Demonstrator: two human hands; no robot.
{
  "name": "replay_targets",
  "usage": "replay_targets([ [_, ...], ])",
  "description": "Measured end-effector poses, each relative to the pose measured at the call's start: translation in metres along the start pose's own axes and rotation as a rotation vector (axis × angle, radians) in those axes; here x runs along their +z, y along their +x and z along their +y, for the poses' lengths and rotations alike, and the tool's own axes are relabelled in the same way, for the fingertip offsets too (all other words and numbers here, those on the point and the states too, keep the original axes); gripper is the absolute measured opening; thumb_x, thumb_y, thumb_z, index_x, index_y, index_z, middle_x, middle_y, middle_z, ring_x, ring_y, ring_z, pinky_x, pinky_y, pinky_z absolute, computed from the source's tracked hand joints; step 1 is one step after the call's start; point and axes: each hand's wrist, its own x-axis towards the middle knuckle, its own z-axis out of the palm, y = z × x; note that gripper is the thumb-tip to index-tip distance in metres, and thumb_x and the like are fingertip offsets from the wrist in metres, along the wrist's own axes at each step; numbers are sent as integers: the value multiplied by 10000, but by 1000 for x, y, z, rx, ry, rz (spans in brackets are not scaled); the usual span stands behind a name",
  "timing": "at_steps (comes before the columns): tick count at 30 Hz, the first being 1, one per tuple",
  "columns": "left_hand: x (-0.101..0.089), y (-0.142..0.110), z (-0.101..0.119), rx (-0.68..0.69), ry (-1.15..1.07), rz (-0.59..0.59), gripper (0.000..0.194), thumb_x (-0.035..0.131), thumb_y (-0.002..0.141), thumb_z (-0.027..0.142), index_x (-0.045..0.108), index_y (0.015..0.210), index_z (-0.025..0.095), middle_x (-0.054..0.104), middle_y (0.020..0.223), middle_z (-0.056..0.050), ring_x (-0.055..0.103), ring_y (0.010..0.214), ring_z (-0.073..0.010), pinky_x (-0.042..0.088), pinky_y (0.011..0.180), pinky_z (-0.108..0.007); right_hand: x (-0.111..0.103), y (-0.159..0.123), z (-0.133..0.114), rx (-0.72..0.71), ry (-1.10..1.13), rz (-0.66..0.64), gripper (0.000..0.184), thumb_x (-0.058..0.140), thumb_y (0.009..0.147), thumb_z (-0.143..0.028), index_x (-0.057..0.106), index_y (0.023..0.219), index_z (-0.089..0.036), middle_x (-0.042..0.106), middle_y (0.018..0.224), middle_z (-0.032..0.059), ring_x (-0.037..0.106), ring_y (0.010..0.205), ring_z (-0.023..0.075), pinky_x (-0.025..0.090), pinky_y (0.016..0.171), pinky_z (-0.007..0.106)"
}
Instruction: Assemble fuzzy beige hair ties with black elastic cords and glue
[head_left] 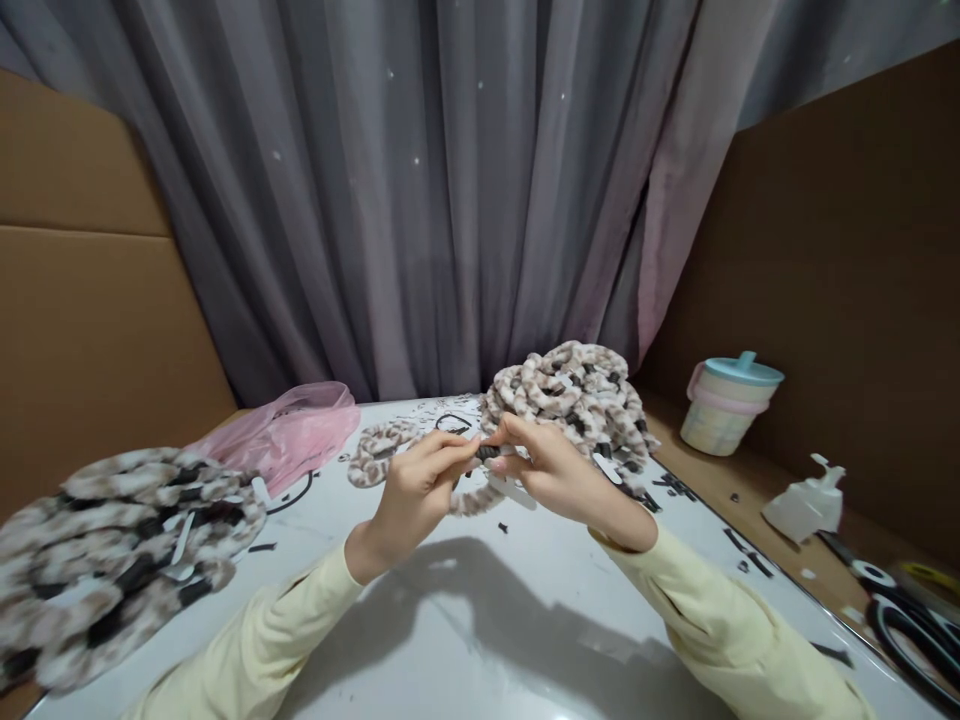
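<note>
My left hand (416,490) and my right hand (551,470) meet above the white table (480,620), both pinched on one fuzzy leopard-print hair tie (474,497). The fingertips close on its small dark band at the top, and the fuzzy loop hangs below between the hands. Another loose hair tie (375,452) lies just behind my left hand. A heap of the same hair ties (577,395) sits behind my right hand. A second heap of hair ties (112,560) lies at the near left.
A pink plastic bag (289,430) lies at the back left. On the right ledge stand a lidded cup (727,405), a white dispenser (806,505) and black scissors (911,620). Small dark scraps dot the table. Cardboard walls and a grey curtain enclose the space.
</note>
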Motion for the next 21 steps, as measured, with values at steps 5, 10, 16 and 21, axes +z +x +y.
replay_targets([
  [5,-3,6,3,-354,-208,9,157,621,779,187,735,887,183,666,712,-30,582,635,-133,468,577,-234,2,1,2,-137,-143,-33,91,421,852,-124,466,910,-178,551,708,1,475,597,118,361,571,227],
  [10,0,11,-6,-860,-457,1,232,708,675,257,743,879,151,640,621,-10,545,619,-137,449,634,-257,3,2,7,-300,-400,80,184,473,851,-120,467,1031,-157,550,1015,116,505,908,214,418,746,333],
  [16,5,6,-16,-1001,-744,-48,186,717,654,290,675,655,108,503,559,24,418,552,-78,336,538,-198,12,2,7,-495,-778,27,103,483,832,-80,555,803,-148,564,882,95,461,872,222,376,752,367],
  [21,6,5,-19,-1067,-831,-52,179,731,601,252,625,614,108,510,606,9,405,564,-79,316,536,-207,22,4,15,-592,-881,35,187,417,882,-85,572,795,-142,568,855,88,478,887,217,377,787,369],
])
